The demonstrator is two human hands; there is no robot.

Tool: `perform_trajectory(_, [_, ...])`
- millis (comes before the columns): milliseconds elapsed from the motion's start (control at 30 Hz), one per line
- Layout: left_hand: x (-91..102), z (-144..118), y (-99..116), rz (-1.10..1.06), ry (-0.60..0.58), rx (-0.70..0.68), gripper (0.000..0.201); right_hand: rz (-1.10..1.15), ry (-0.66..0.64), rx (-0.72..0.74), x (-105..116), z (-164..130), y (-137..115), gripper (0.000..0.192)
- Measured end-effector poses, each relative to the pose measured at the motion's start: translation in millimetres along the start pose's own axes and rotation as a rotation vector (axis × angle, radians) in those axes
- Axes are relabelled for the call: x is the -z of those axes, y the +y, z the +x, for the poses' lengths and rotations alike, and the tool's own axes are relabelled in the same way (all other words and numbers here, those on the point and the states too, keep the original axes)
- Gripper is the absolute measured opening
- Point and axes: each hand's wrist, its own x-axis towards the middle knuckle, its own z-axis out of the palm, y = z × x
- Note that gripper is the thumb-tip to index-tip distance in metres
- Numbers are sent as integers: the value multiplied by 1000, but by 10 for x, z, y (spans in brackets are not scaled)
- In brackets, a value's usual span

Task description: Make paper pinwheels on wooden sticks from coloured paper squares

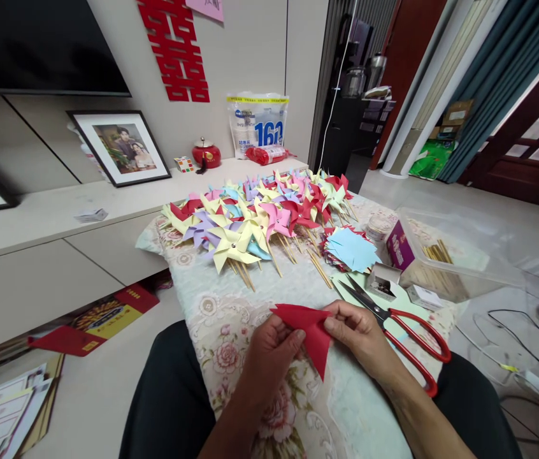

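A red piece of paper (310, 328), folded into points, is held over the floral cloth (212, 312) between both hands. My left hand (267, 357) pinches its left side and my right hand (358, 335) pinches its right side. Red-handled scissors (394, 325) lie just right of my right hand, blades pointing away. Beyond the hands lies a large heap of finished paper pinwheels (260, 213) on wooden sticks, in yellow, pink, red, blue and purple. A stack of cut blue and red paper squares (352, 248) sits to the right of the heap.
A clear plastic box (446, 255) with wooden sticks stands at right, beside a purple carton (399, 245) and a small open box of pins (381, 282). A low cabinet (59, 242) with framed photos (123, 146) runs along the left wall. Papers lie on the floor at lower left.
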Motion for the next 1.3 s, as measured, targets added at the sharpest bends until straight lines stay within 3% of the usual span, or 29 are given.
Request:
perform_trajectory(133, [-24,7,25,-24,-3,-26,22,102,-22,2,44,10,16,35])
perform_trajectory(367, [-1,-2,-8,13,-108,-35,23,170,-75,-47,40,-10,-14,38])
perform_trajectory(567, [36,-51,-14,53,-192,-35,37,290,-101,-142,2,-35,-65,30])
perform_trajectory(900, [78,-56,-104,195,-143,-34,48,280,-115,-153,-3,-49,-80,47])
perform_trajectory(1300, [56,-78,-59,208,-179,-69,47,335,-134,-214,-6,-34,-53,35])
